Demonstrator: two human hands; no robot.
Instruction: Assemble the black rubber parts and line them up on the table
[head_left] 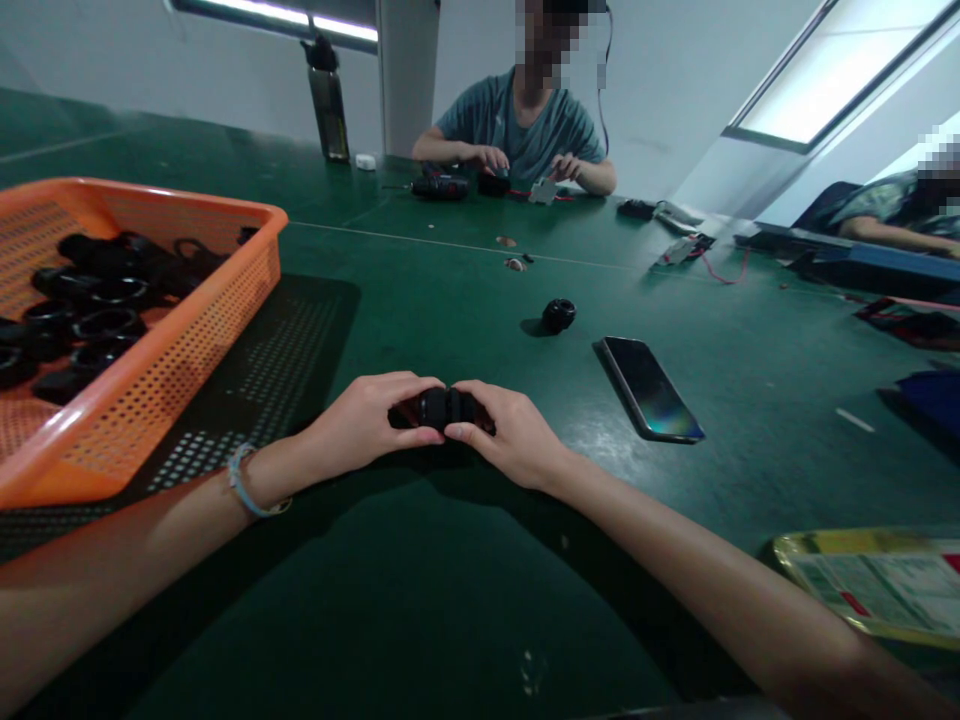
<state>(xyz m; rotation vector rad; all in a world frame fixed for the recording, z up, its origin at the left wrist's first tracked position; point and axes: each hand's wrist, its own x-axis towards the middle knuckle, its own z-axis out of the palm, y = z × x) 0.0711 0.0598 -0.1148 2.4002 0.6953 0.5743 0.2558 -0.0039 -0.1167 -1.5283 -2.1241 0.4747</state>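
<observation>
The left hand and the right hand meet in the near middle of the tabletop, and together they hold a small black part between them. The fingers of both hands are closed around its two ends; it looks like two round pieces being pressed or screwed together, but the hands cover most of it, so I cannot say this for sure. My judgement is that this piece is in the middle of being joined and is not finished yet.

One similar black round part lies alone farther away, a little to the right. At the left stands an orange basket which holds many black rings and parts, so a lot of pieces seem left to handle. The basket rests on a dark perforated mat.

The tabletop is a wide, green, slightly shiny surface. A dark phone lies to the right of the hands, and a yellow-edged packet is at the near right. At the far side a person sits working with small parts, beside a dark bottle. Another person's arm shows at the far right. The walls are pale, with bright windows.
</observation>
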